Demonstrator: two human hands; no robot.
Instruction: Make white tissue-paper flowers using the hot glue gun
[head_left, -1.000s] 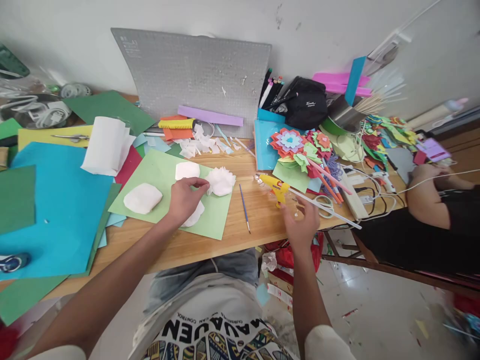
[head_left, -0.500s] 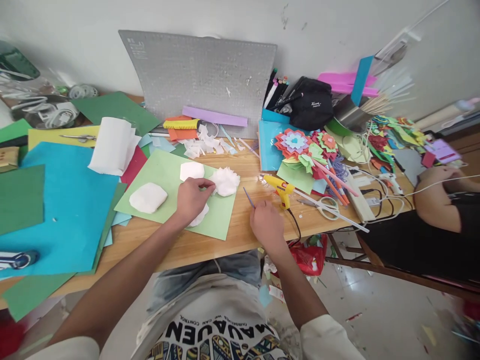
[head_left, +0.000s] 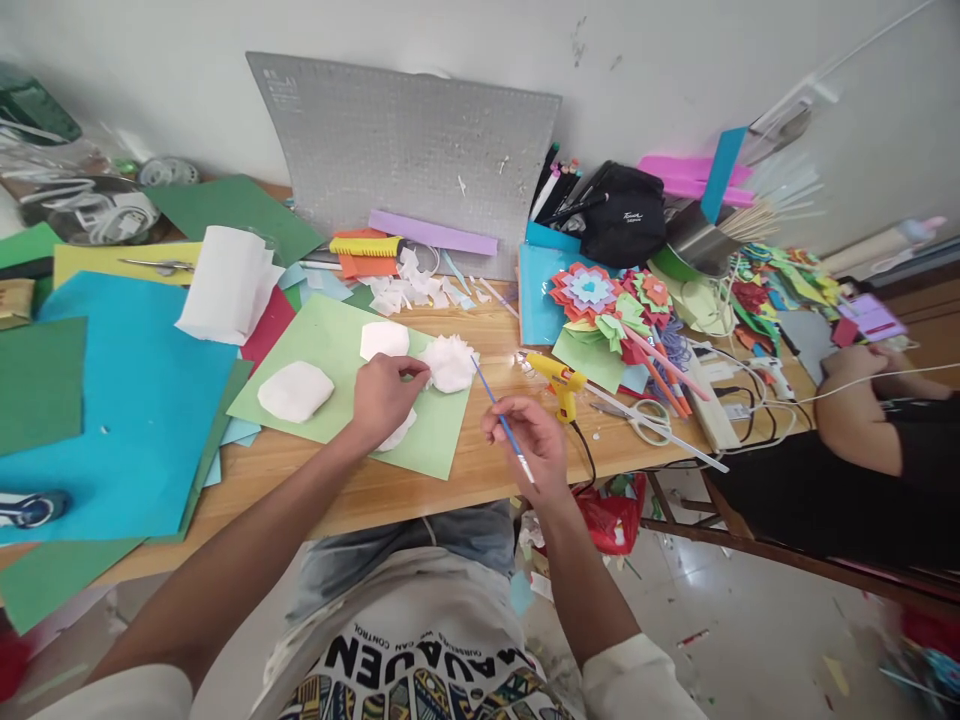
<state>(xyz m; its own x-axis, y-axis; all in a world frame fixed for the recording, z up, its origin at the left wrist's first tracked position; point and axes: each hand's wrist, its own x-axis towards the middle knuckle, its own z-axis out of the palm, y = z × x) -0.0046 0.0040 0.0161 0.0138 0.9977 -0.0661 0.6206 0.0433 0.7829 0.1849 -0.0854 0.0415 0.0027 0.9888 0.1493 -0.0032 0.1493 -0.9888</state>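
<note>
In my right hand [head_left: 534, 440] is a thin blue paintbrush [head_left: 504, 420], lying across the fingers. Its handle end points up toward a white ruffled tissue-paper flower [head_left: 450, 364], and its pale ferrule end rests near the palm. My left hand [head_left: 384, 395] has its thumb and fingertips pinched together at the flower's left edge. Under that hand lies a light green paper sheet [head_left: 330, 330]. Several white cut paper pieces are on it: one piece [head_left: 295, 392] at the left, another piece [head_left: 385, 340] above my left hand, and one partly hidden below it.
Right of my hands lie a yellow glue gun [head_left: 551, 375], scissors [head_left: 649, 420] and paper flowers [head_left: 589, 290]. Blue paper [head_left: 142, 400] and a white paper stack [head_left: 225, 285] are at left. A grey cutting mat [head_left: 412, 150] leans on the wall. A person's arm [head_left: 855, 410] rests at far right.
My right hand has turned palm-up and the paintbrush has swung, so more of it shows and its handle end reaches the flower's side. My left hand stays in place.
</note>
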